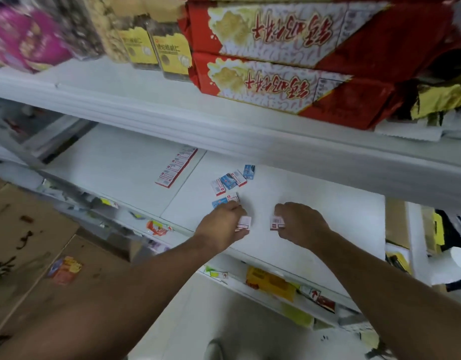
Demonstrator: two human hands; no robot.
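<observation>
**A:** While each of our hands has a box in it, how far along would we say we are with tidying this shelf (315, 203)?

**B:** Roughly midway, we judge. One row of boxes (176, 168) lies lined up further back on the left. The loose boxes (228, 181), some blue and some white and red, lie scattered just beyond our left hand (223, 226), and they have yet to be sorted.

**A:** And the grip?

**B:** Narrow on both sides. Our left hand curls round a small white-and-red box (244, 224), pinching it at the fingertips low over the shelf. We cannot tell whether the box touches the shelf. Our right hand (301, 224) pinches a second box (277, 223) the same way. The two boxes are near each other but apart, towards the shelf's front.
</observation>
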